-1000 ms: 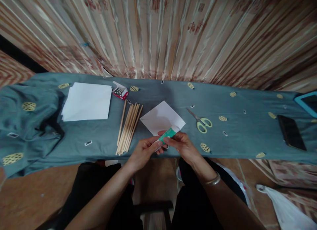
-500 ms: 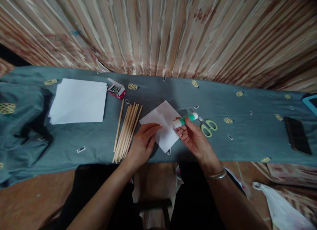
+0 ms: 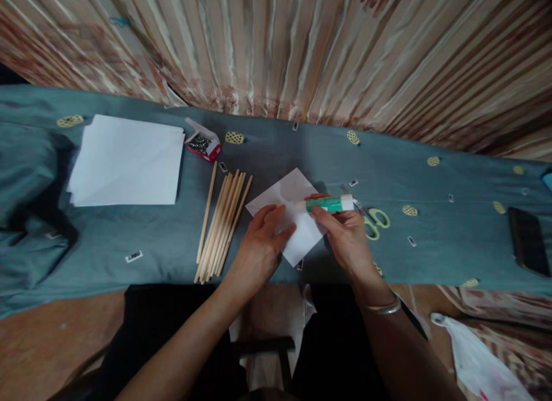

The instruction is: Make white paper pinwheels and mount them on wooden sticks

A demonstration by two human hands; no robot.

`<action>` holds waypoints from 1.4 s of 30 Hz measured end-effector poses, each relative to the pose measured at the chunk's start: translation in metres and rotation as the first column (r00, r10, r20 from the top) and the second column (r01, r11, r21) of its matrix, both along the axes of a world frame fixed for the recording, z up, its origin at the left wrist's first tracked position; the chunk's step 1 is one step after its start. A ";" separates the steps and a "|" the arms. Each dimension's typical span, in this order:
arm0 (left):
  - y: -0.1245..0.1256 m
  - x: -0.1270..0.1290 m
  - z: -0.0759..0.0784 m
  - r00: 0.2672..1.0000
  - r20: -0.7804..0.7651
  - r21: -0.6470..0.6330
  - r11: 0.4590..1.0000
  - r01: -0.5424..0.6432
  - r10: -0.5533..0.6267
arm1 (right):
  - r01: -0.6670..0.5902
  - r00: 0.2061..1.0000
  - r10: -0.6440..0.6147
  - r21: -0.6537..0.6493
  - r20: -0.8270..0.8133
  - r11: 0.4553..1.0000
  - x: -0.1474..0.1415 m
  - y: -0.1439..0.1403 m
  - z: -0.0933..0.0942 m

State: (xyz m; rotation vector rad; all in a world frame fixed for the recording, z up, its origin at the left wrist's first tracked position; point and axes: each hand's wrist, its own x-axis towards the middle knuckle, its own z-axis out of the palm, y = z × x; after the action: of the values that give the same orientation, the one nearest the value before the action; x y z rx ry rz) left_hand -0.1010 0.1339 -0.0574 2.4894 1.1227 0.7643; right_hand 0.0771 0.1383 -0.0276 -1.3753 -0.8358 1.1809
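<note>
Glue stick (image 3: 330, 203) sits in your right hand (image 3: 347, 240), its grip pinched around the green middle, tip over the paper square (image 3: 290, 214). It looks light, hard and smooth. Your left hand (image 3: 259, 248) lies flat, pressing the thin, bendy paper down.

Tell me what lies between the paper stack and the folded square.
In the head view, a row of wooden sticks lies between the paper stack and the folded square.

Matt paper square (image 3: 290, 217), glossy plastic glue stick (image 3: 330, 204), wooden sticks (image 3: 224, 224), cloth cover (image 3: 302, 153).
</note>
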 end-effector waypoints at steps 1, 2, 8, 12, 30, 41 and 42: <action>0.000 0.000 -0.001 1.000 0.002 -0.005 1.000 0.000 0.000 | 0.000 0.999 0.000 0.020 0.048 1.000 -0.002 0.000 0.000; 0.000 0.001 -0.001 1.000 0.002 -0.015 1.000 -0.003 0.003 | -0.006 0.995 0.002 0.036 0.098 0.999 -0.004 0.000 0.000; 0.001 0.002 -0.001 1.000 0.001 -0.049 0.999 -0.020 0.020 | -0.073 0.951 0.042 0.089 0.307 0.993 -0.007 0.000 -0.001; 0.001 0.003 0.001 1.000 -0.016 -0.050 0.998 -0.025 0.024 | -0.136 0.883 0.085 0.079 0.462 0.988 -0.007 -0.003 -0.003; 0.001 0.004 0.005 0.999 -0.024 -0.076 0.997 -0.028 0.026 | -0.313 0.694 0.132 0.132 0.708 0.940 -0.007 -0.002 0.001; 0.001 0.003 0.004 0.999 -0.046 -0.081 0.996 -0.032 0.028 | -0.326 0.707 0.154 0.124 0.691 0.937 -0.007 -0.006 -0.001; 0.001 0.002 0.005 0.999 -0.046 -0.083 0.996 -0.030 0.026 | -0.328 0.708 0.160 0.119 0.688 0.937 -0.007 -0.006 -0.001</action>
State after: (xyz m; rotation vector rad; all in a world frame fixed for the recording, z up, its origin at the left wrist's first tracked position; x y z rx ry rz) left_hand -0.0986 0.1345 -0.0528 2.4377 1.1825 0.6582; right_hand 0.0703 0.1320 -0.0287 -1.5348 -1.6708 0.7152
